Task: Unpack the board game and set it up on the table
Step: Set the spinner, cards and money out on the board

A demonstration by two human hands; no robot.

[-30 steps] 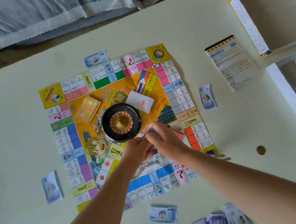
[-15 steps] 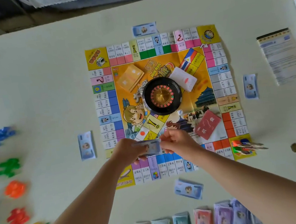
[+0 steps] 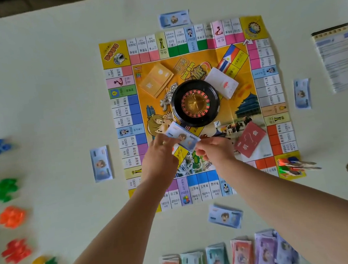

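Observation:
The paper game board (image 3: 270, 98) lies flat on the pale table (image 3: 45, 81). A black roulette wheel (image 3: 196, 103) sits at its centre, with an orange card deck (image 3: 156, 80), a white card deck (image 3: 221, 82), a red card deck (image 3: 250, 142) and a white die (image 3: 217, 124) around it. Over the board's near half, my left hand (image 3: 160, 157) and my right hand (image 3: 212, 152) together hold a small stack of blue banknotes (image 3: 183, 138), one hand at each end.
Single blue banknotes lie at the far side (image 3: 174, 19), left (image 3: 100, 163), right (image 3: 302, 93) and near side (image 3: 225, 216) of the board. Sorted money stacks (image 3: 231, 257) line the near edge. Coloured plastic piece piles (image 3: 4, 190) sit at left. Pawns (image 3: 290, 165) rest on the near right corner. A rule sheet (image 3: 339, 56) lies at right.
The view has swung left and down, bringing the plastic piles and money stacks into sight. Both hands have shifted slightly, and the blue banknotes now show tilted up between them.

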